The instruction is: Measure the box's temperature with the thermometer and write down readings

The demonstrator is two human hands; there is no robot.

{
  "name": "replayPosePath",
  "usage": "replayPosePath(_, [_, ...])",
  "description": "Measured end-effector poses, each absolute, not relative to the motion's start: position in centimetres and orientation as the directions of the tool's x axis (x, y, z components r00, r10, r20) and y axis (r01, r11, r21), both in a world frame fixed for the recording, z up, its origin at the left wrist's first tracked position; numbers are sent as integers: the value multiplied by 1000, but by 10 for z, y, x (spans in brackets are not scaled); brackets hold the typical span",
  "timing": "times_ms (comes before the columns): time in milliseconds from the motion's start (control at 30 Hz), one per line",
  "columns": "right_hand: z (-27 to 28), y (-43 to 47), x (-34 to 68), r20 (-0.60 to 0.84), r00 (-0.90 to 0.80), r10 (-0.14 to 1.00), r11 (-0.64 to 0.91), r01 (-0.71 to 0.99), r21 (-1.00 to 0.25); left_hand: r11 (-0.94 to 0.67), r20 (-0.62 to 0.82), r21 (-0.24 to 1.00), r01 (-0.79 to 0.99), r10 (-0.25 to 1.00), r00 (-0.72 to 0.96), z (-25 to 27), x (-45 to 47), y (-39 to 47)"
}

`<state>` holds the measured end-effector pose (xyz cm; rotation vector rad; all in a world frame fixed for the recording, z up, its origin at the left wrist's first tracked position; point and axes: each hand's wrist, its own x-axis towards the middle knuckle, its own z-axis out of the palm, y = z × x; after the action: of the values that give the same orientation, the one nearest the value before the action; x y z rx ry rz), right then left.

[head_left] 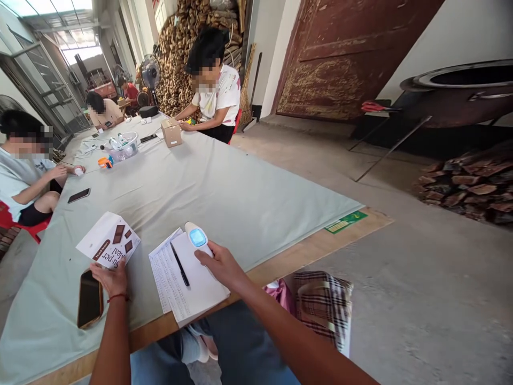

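Note:
My right hand [216, 262] is closed around a white infrared thermometer [198, 237], whose small screen glows light blue. The thermometer is above the far right edge of some sheets of paper [204, 289], one covered in handwriting. A black pen [179, 264] lies across the sheets. On the other side, my left hand [112, 279] grips the near end of a white box [105, 230] printed with "Su-per Meal" and brown chocolate pieces. Close to the left wrist, a phone in a brown case [90, 299] lies dark on the cloth.
A pale green cloth [224, 187] covers the long table. Farther along are another phone [79, 195], an orange item [105, 162], a clear basket with bottles [124, 152] and a cardboard box [171, 132]. Several people sit around the table. A plaid bag [323, 305] is below its near edge.

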<state>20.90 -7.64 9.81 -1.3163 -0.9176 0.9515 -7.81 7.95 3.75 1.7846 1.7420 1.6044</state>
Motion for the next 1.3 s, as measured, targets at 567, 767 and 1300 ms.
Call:
replayPosePath(567, [57, -19, 242, -6, 279, 960, -257, 876, -408, -731, 360, 285, 620, 681, 638, 24, -28, 12])
replayPosePath(767, [54, -18, 216, 182, 211, 960, -144, 935, -326, -721, 369, 312, 619, 692, 620, 18, -26, 5])
replayPosePath(1300, [23, -35, 197, 232, 138, 963, 201, 205, -958, -709, 272, 276, 649, 705, 655, 20, -22, -9])
